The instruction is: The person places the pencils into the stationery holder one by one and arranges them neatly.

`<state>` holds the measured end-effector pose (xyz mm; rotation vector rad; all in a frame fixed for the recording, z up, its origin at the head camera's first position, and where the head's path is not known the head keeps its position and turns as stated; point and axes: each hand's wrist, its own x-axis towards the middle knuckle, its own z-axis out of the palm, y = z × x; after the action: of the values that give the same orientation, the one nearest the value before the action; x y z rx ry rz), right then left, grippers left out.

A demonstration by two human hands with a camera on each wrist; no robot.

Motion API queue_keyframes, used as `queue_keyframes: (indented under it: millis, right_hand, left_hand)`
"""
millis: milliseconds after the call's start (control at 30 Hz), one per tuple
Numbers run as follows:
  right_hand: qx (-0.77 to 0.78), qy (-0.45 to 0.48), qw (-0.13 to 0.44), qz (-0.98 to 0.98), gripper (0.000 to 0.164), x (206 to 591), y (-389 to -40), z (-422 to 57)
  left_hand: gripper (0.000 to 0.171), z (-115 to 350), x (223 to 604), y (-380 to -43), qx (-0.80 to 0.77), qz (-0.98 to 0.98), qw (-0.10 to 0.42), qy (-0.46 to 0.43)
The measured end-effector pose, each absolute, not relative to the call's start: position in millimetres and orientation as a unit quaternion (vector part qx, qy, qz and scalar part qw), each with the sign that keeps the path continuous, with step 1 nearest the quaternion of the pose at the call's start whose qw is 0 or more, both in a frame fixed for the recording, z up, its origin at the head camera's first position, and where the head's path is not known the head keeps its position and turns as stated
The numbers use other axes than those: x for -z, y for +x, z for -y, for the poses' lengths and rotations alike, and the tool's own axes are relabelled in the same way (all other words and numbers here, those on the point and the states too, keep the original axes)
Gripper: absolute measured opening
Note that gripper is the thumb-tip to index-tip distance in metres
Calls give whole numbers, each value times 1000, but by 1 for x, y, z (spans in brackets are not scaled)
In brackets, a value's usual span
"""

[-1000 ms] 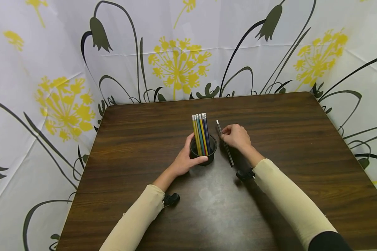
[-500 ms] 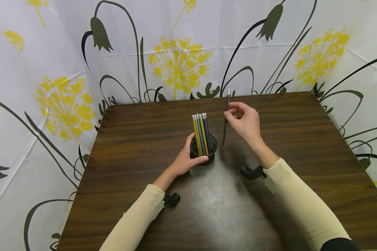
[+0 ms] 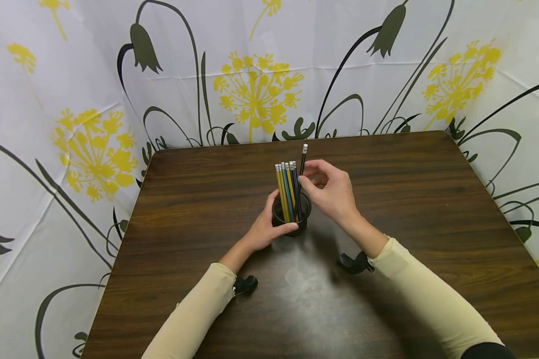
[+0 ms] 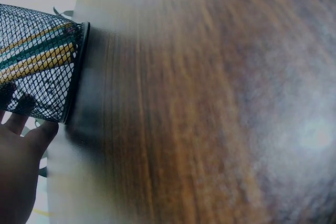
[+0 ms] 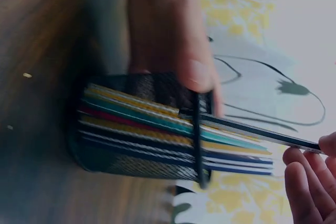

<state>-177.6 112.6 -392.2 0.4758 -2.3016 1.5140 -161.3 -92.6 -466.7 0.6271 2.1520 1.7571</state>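
Note:
A black mesh pencil cup [image 3: 302,228] stands upright on the table, holding several yellow, teal and dark blue pencils [image 3: 287,192], eraser ends up. My left hand [image 3: 261,228] grips the cup around its left side, thumb across the front. In the left wrist view, the cup [image 4: 50,87] shows its mesh and base, with part of the left hand [image 4: 21,156] beside it. My right hand [image 3: 334,192] pinches a black pencil [image 3: 303,162] near its upper part, tilted over the cup. The right wrist view shows that black pencil [image 5: 257,129] with its lower end at the rim.
The brown wood-grain table [image 3: 197,199] extends around both hands. A white curtain [image 3: 170,99] with yellow and grey-green flowers hangs behind its far edge and sides. Black wrist-worn devices [image 3: 246,285] sit below both wrists.
My right hand has lifted the black pencil off the table, turned it upright and brought it left over the cup. The left hand and cup stay in place.

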Motion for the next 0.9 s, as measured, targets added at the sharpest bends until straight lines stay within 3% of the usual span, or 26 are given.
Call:
queue_keyframes:
  millis: [333,900]
  right_hand:
    - [-509,197,129,828,24,416,-168,-101]
    - [-468,209,114,851,22,431,-165,-93]
  left_hand:
    - [89,92,466,-162,-617,-738,151,229]
    - [89,92,465,-162,-603,-748,131,246]
